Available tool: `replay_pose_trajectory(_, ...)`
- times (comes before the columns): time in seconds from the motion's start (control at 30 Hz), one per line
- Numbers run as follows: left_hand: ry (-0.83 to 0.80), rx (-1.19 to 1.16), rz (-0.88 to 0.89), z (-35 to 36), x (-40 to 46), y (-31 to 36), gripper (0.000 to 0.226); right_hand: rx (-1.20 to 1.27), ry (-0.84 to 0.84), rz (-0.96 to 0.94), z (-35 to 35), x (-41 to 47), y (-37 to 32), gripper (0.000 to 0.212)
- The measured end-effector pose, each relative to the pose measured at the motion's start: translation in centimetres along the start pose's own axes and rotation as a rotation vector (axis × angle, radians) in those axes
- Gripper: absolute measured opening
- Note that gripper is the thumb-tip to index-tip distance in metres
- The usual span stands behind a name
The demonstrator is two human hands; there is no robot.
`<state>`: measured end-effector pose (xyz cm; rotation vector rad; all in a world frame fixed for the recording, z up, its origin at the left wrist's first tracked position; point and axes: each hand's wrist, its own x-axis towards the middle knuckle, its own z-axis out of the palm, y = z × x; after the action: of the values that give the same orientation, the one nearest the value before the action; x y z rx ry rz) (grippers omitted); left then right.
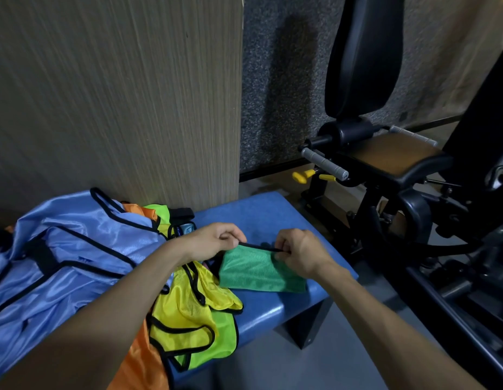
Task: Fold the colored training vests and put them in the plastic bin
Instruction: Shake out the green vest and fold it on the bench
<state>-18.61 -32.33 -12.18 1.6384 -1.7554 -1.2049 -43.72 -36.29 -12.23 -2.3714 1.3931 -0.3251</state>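
Progress: I judged it early | left hand [216, 237] and right hand [298, 253] pinched the folded green vest's [258, 270] trim, on bench [261, 218] | other vests [191, 308] unfolded | bin unseen

A single wide-angle view was taken from the wearer's head, looking forward and steeply down over both bare forearms, which entered from the bottom edge and converged near the frame's centre. The left hand [216, 241] and right hand [299, 253] lay close beneath the lens, above the blue padded bench [270, 218], which ran from the lower left toward the centre. The wood-grain wall panel [118, 94] filled the upper left, just behind the bench. The black exercise machine with brown seat pad [391, 153] occupied the right side, farther off. Straight edges bowed toward the borders. No second view was supplied, so no overlap existed.
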Motion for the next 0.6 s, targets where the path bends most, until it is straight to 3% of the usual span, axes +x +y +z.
replay_pose_trajectory(0.1,-0.023,-0.048,-0.037,-0.5,-0.3,-0.1,0.017,-0.041,0.057,0.011,0.8,-0.4,-0.3,0.007)
replay_pose_trajectory(0.3,0.101,-0.041,-0.043,-0.2,-0.3,-0.7,0.02,-0.106,0.117,0.04,2.1,-0.9,-1.1,0.014)
replay_pose_trajectory(0.6,0.058,0.068,-0.061,-0.2,-0.3,-1.1,0.005,0.138,0.07,0.101,1.4,-0.8,0.1,0.008)
